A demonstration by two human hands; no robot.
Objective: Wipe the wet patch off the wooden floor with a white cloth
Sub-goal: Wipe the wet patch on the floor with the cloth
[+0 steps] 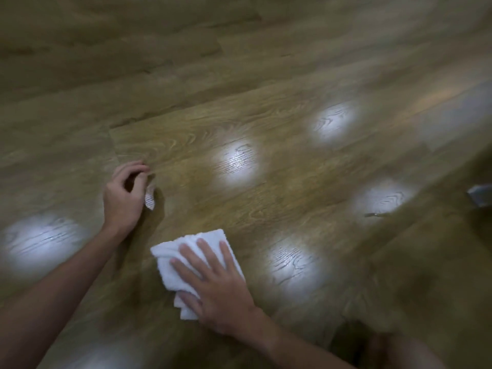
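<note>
A folded white cloth lies on the wooden floor in the lower middle. My right hand presses flat on it, fingers straight and spread, pointing up-left. My left hand rests on the bare boards up-left of the cloth, a short gap away, fingers loosely curled with nothing visibly in them. A pale, grain-marked glare spot shows at its right edge. I cannot tell a wet patch apart from the bright glare spots on the boards.
Several round light reflections dot the floor, one above the cloth and one to its right. A grey object pokes in at the right edge, with a small thin shiny item near it. The frame is motion-blurred.
</note>
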